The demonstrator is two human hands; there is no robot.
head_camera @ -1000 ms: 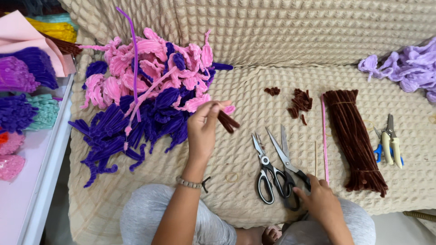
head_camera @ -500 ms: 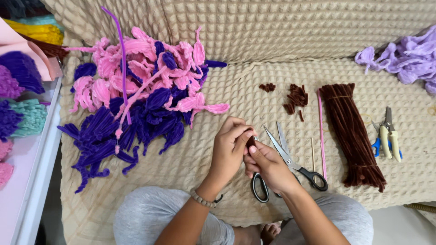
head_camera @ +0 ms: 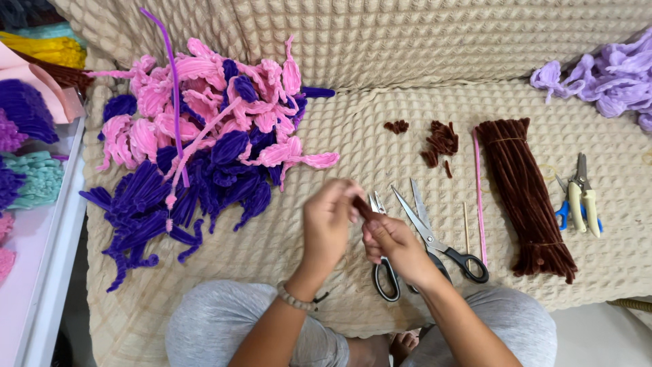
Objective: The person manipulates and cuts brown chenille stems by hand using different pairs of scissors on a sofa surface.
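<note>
Currently I see left hand (head_camera: 328, 228) and right hand (head_camera: 392, 243) pinching short brown pipe cleaner (head_camera: 361, 206) together above scissors (head_camera: 435, 241) on bedspread (head_camera: 353, 136). Risk, my judgement: piece slips, drops among blades.

left hand (head_camera: 327, 228), right hand (head_camera: 392, 246), brown pipe cleaner (head_camera: 361, 206)
</note>
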